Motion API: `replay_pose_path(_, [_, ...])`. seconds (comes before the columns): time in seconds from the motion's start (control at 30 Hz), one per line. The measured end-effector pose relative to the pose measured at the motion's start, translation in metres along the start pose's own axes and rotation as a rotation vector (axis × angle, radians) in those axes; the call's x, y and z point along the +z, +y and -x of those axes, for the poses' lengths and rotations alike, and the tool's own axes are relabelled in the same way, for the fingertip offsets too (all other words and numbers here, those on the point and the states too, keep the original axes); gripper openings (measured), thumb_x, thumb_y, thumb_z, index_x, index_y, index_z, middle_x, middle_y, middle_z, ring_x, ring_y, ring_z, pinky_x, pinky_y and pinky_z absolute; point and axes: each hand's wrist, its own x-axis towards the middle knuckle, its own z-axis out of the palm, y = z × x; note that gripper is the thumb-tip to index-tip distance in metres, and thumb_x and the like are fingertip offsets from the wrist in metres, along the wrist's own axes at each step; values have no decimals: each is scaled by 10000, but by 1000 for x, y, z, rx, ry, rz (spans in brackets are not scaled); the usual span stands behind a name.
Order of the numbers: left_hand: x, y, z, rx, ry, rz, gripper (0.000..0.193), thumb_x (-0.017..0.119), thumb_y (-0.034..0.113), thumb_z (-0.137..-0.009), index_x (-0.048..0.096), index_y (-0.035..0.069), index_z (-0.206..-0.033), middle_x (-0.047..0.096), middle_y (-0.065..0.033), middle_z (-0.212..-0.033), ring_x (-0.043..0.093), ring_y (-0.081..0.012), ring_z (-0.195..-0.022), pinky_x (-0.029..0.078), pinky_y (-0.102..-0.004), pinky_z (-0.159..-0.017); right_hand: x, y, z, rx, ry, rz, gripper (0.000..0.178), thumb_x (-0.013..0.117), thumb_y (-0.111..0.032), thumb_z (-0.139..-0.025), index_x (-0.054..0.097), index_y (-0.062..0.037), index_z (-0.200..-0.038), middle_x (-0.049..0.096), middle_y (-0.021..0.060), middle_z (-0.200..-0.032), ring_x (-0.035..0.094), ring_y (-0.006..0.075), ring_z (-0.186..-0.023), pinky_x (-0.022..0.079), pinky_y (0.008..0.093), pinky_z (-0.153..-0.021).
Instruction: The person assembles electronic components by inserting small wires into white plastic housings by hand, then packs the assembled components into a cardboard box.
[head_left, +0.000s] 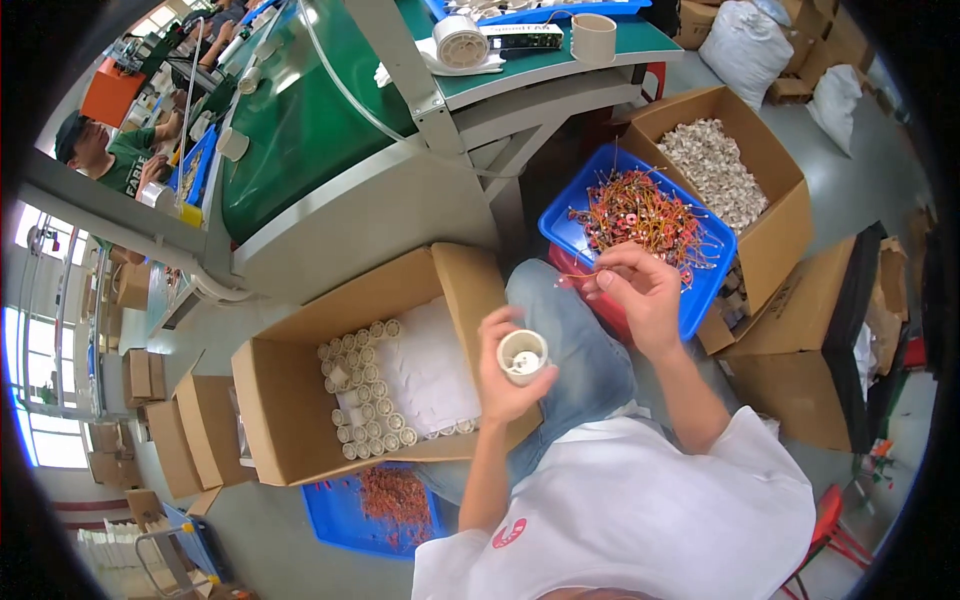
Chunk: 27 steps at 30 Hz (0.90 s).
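My left hand is wrapped round a white cylindrical housing, its open end facing up and a small white part showing inside. Between the thumb and fingertips of my right hand is a thin wire lead, reddish with small pale ends. That hand hovers at the near edge of a blue tray heaped with red and yellow wire leads. To the left of my left hand, a cardboard box holds rows of similar white housings on a pale sheet.
Behind the tray, a carton is full of small whitish parts. A second blue tray with reddish pieces lies on the floor. A green conveyor bench stands ahead, a co-worker at its far left. An open carton sits at right.
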Motion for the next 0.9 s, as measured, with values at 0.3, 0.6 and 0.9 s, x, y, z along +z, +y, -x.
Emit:
replay_pose_path(0.3, [36, -22, 23, -210, -398, 630, 607, 809, 182, -728, 404, 50, -1160, 628, -100, -1047, 598, -187, -997, 483, -347, -878, -4, 0, 3, 294, -86, -432, 165, 624, 15, -887, 661, 45, -1045, 686, 113, -919, 703, 207, -813, 587, 325, -711])
replay_pose_path(0.6, [33, -6, 18, -293, -271, 439, 607, 812, 167, -751, 388, 50, -1169, 625, -109, -993, 622, -165, -930, 506, -318, -825, -17, 24, 16, 523, -91, -397, 164, 609, -16, -905, 656, 21, -1058, 692, 122, -911, 700, 226, -824, 579, 342, -729])
replay_pose_path(0.9, [46, 3, -6, -297, -473, 29, 623, 844, 163, -707, 429, 64, -1161, 647, -131, -1036, 618, -196, -1012, 490, -319, -868, -55, 12, 3, 387, 215, -649, 161, 580, -77, -941, 637, -43, -1088, 666, 95, -979, 661, 204, -874, 548, 327, -767])
